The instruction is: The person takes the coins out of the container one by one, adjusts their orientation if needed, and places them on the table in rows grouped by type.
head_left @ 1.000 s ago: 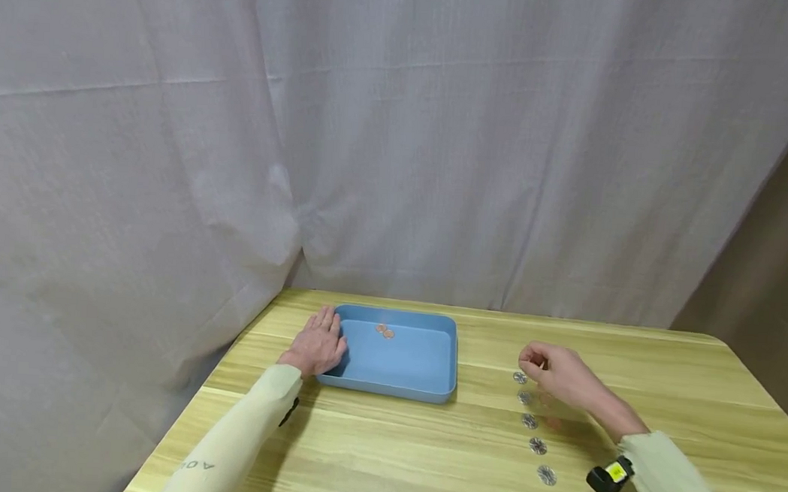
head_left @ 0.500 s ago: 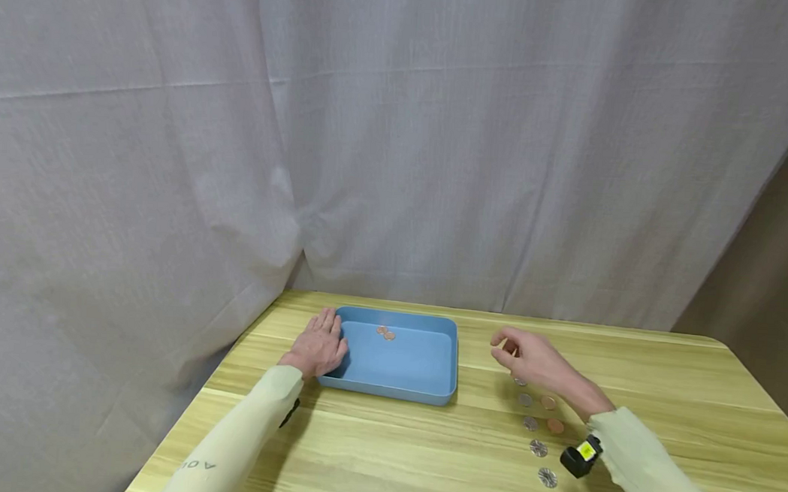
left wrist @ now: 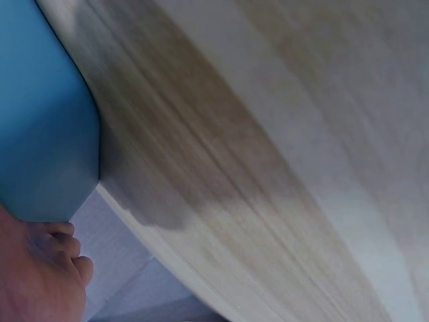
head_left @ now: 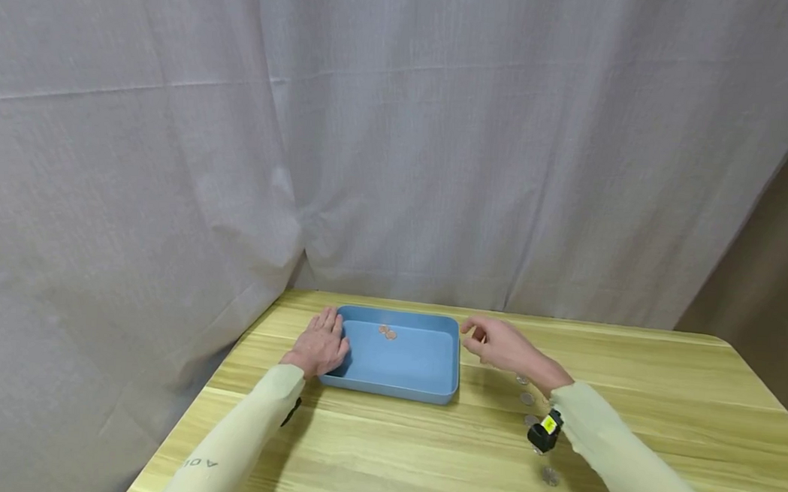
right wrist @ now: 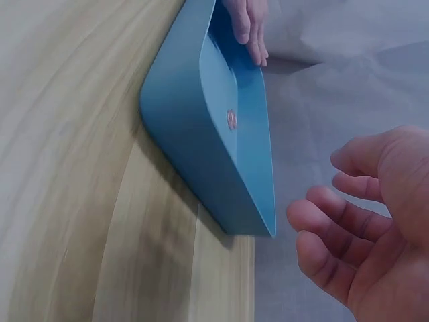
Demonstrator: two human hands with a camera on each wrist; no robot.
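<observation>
While the left hand (head_left: 320,344) lies flat with straight fingers against the left wall of the one blue tray (head_left: 419,390), nothing is in its grip. Two copper coins (head_left: 386,332) lie touching in the tray's far part. Just right of the tray's far right corner, the right hand (head_left: 496,344) hovers above the worktop (head_left: 663,383), fingers curled; whether its grip holds anything cannot be told. Four silver coins (head_left: 549,476) show in a row beside that forearm, partly hidden.
</observation>
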